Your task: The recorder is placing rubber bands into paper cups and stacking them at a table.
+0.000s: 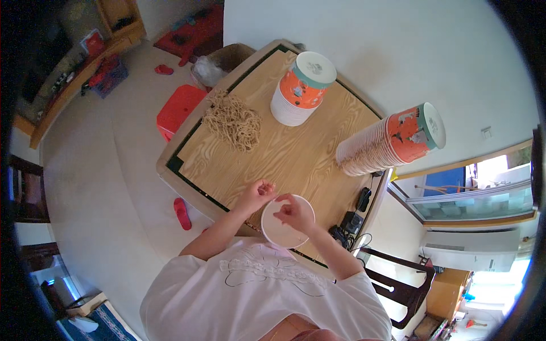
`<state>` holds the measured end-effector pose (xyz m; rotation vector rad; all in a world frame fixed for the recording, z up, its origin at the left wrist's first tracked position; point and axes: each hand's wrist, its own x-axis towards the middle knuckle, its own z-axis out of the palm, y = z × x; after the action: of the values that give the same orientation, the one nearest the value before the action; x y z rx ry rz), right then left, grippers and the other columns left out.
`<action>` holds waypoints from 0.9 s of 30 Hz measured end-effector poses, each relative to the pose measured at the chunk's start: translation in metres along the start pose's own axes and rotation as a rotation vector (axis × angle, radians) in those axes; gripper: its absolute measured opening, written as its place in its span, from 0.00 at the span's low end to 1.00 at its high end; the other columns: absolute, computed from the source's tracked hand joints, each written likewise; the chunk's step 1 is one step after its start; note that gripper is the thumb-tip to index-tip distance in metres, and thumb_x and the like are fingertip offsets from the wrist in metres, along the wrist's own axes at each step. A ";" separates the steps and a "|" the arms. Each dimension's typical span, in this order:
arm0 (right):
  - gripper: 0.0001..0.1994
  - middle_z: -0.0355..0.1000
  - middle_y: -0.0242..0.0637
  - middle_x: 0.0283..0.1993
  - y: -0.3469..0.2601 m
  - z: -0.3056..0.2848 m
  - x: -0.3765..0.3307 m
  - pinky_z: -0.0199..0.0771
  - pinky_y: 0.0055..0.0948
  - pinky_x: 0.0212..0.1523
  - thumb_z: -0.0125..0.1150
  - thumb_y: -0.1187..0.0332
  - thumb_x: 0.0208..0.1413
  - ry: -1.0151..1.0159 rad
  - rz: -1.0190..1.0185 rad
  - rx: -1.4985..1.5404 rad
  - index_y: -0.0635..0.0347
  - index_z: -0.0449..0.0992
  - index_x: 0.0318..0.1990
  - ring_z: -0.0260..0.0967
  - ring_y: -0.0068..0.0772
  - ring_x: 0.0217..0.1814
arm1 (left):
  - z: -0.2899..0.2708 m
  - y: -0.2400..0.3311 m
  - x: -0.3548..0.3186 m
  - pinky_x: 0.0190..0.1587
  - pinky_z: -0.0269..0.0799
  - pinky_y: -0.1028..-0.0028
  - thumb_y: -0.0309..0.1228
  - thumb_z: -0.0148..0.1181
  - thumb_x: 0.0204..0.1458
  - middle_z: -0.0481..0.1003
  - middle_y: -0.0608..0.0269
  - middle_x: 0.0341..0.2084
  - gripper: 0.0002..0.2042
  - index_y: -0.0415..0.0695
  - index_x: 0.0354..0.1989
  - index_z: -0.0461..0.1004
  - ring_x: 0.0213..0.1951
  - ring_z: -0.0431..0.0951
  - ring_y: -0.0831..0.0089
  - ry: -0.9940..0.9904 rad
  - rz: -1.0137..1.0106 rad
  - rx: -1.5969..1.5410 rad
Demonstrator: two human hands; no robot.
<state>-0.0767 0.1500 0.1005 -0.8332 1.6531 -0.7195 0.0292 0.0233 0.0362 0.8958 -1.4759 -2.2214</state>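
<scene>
A white round paper tub [274,235] stands with its mouth up at the near edge of the table, close against my body. Just beyond its left rim is my left hand [259,194], its fingers curled together. Over the tub's mouth I hold my right hand [296,214], thumb and fingers pinched; whatever either hand grips is too small to make out. A loose tangle of tan twine [232,121] lies on the table's left part. Farther back stands a stack of upturned tubs [301,90], the top one orange and green.
A longer stack of tubs [392,141], strung with tan cords, leans outward at the table's right side. Black adapters and cables [351,223] lie along the right edge. A red stool [181,111] and a bin [230,59] stand left of the wooden table [307,153]. A dark chair [401,284] is at the right.
</scene>
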 end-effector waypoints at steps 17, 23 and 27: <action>0.12 0.63 0.26 0.20 0.065 -0.067 0.001 0.64 0.16 0.19 0.52 0.72 0.50 0.261 0.035 0.301 0.57 0.63 0.43 0.59 0.14 0.20 | -0.020 0.017 -0.021 0.31 0.68 0.60 0.30 0.49 0.43 0.72 0.52 0.26 0.10 0.44 0.35 0.70 0.29 0.73 0.56 0.030 0.209 1.013; 0.18 0.70 0.36 0.30 0.086 -0.070 0.018 0.71 0.24 0.23 0.54 0.74 0.47 0.237 -0.042 0.403 0.56 0.61 0.47 0.69 0.26 0.27 | -0.017 0.047 -0.026 0.30 0.68 0.61 0.30 0.50 0.44 0.72 0.54 0.26 0.10 0.44 0.37 0.68 0.29 0.73 0.56 0.162 0.266 0.953; 0.23 0.68 0.30 0.41 0.084 -0.073 0.020 0.71 0.21 0.30 0.58 0.72 0.44 0.228 -0.050 0.419 0.54 0.61 0.50 0.67 0.21 0.38 | -0.016 0.048 -0.025 0.29 0.68 0.62 0.29 0.49 0.44 0.71 0.54 0.27 0.12 0.45 0.39 0.67 0.29 0.73 0.56 0.192 0.353 0.910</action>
<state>-0.1638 0.1845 0.0380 -0.5059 1.6018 -1.1827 0.0548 0.0067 0.0830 0.9328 -2.3466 -1.1324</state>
